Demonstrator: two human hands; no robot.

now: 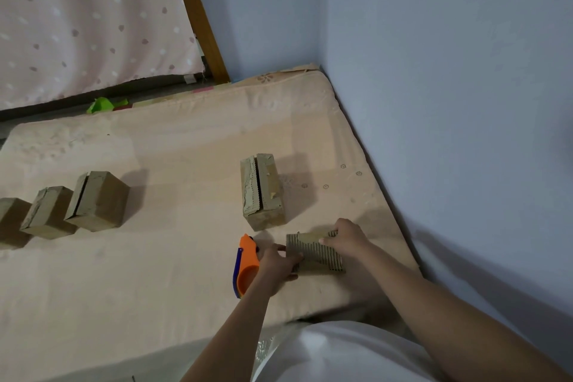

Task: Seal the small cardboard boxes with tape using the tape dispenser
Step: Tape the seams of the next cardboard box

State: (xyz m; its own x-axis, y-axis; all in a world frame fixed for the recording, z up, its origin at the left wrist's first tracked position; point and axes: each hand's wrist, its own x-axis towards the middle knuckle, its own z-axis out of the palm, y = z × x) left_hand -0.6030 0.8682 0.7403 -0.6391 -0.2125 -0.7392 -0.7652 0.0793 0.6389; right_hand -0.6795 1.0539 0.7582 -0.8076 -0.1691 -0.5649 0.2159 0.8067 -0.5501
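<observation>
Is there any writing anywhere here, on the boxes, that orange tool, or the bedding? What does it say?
No readable text anywhere in this view.
Tape dispenser: orange and blue, no label visible.
Box being handled: only corrugated ridges, no print.
Box behind it: plain cardboard with a torn strip, no words.
Three boxes at left: bare faces.
Mattress: small flower motifs, not letters.
Hanging cloth: a dotted pattern only.
</observation>
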